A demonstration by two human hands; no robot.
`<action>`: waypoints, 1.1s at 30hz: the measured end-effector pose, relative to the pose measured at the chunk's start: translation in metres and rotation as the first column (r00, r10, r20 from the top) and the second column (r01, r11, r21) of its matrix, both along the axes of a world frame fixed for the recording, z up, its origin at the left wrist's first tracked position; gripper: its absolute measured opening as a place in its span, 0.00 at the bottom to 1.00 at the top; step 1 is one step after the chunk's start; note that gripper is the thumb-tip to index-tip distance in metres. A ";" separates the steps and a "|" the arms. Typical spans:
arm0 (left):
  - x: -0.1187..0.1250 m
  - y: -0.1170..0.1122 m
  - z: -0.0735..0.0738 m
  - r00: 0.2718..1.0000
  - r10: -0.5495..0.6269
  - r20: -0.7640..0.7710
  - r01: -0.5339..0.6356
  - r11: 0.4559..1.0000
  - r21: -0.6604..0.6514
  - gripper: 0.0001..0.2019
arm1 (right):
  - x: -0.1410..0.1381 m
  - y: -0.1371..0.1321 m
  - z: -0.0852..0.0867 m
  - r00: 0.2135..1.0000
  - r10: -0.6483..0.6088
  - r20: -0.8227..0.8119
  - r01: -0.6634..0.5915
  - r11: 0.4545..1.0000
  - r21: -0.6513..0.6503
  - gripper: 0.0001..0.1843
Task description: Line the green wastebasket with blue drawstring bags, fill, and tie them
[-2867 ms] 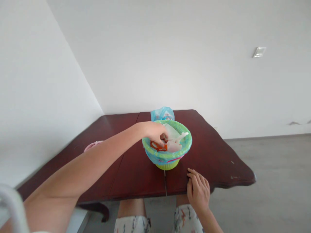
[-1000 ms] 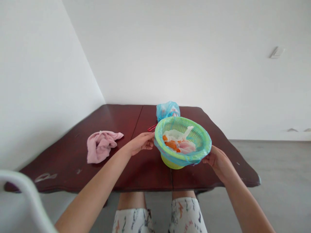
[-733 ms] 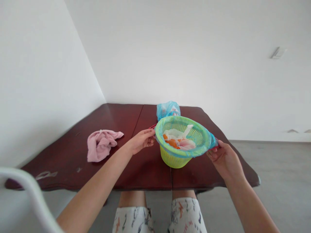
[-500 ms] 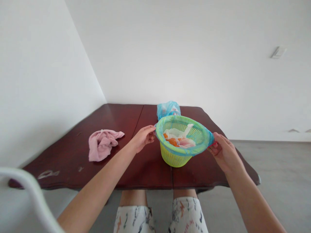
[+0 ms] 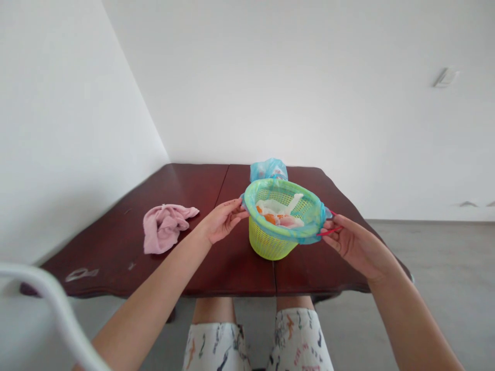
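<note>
A green plastic basket [image 5: 270, 243] stands on the table, slightly tilted. Over its rim is folded a translucent blue drawstring trash bag [image 5: 309, 235], and crumpled white and orange wrappers or tissue [image 5: 284, 219] lie inside. At the basket's left side, my left hand [image 5: 224, 219] is closed on the edge of the bag. My right hand [image 5: 353, 242] pinches the bag's red drawstring [image 5: 328, 232], pulled out in a loop on the right.
A crumpled pink cloth [image 5: 166, 226] lies on the left of the dark red wooden table [image 5: 216, 268]. Behind the basket sits a blue plastic bag [image 5: 268, 169] with things in it. A white curved tube [image 5: 50, 304] crosses the lower left, close to the camera.
The red drawstring now shows as a loop between my right hand and the bag. The basket has shifted slightly left and stands less tilted.
</note>
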State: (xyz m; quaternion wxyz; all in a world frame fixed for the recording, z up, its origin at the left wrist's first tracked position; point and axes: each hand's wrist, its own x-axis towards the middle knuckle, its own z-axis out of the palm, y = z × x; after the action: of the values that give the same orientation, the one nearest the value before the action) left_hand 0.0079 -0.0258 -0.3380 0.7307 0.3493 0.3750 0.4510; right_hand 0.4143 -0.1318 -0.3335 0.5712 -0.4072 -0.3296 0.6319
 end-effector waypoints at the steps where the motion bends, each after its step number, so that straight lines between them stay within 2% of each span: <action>1: 0.000 -0.002 0.000 1.000 -0.002 -0.006 0.002 1.000 -0.005 0.06 | -0.002 0.000 0.000 1.000 0.014 -0.006 -0.014 1.000 -0.009 0.19; 8: -0.004 -0.025 0.001 1.000 -0.027 -0.006 0.026 0.999 -0.045 0.10 | -0.030 -0.015 -0.019 0.989 -0.078 0.125 0.075 0.997 0.028 0.28; 11: -0.007 -0.036 0.001 0.999 -0.038 0.003 0.038 0.999 -0.026 0.11 | -0.038 -0.023 -0.027 0.978 0.074 0.193 -0.068 0.997 -0.042 0.31; 13: -0.007 -0.042 -0.002 0.998 -0.053 -0.035 0.053 0.999 0.008 0.15 | -0.040 -0.026 -0.028 0.957 0.189 0.219 -0.174 0.981 -0.086 0.33; 15: -0.008 -0.047 -0.006 0.993 -0.077 -0.086 0.079 0.997 0.022 0.19 | -0.041 -0.028 -0.028 0.939 0.232 0.253 -0.214 0.972 -0.098 0.35; 19: -0.007 -0.050 -0.008 0.986 -0.092 -0.139 0.098 0.994 0.042 0.20 | -0.042 -0.030 -0.024 0.940 0.152 0.306 -0.144 0.988 -0.047 0.35; 25: -0.003 -0.051 0.000 0.988 0.053 -0.145 -0.035 0.992 0.124 0.22 | -0.044 -0.031 -0.017 0.971 0.144 0.189 -0.141 0.990 -0.032 0.34; 30: 0.001 -0.048 0.000 1.000 0.002 -0.015 -0.002 0.999 0.032 0.17 | -0.048 -0.028 -0.019 0.967 0.158 0.198 -0.161 0.987 0.001 0.34; 33: -0.001 -0.045 -0.001 1.000 -0.024 0.009 0.024 0.999 -0.023 0.13 | -0.054 -0.029 -0.024 0.946 0.139 0.294 -0.162 0.985 0.055 0.34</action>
State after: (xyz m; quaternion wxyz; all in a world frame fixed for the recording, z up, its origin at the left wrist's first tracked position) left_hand 0.0069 -0.0711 -0.3392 0.7417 0.3435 0.3728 0.4391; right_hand 0.3606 -0.1607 -0.3578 0.4824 -0.4460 -0.4643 0.5940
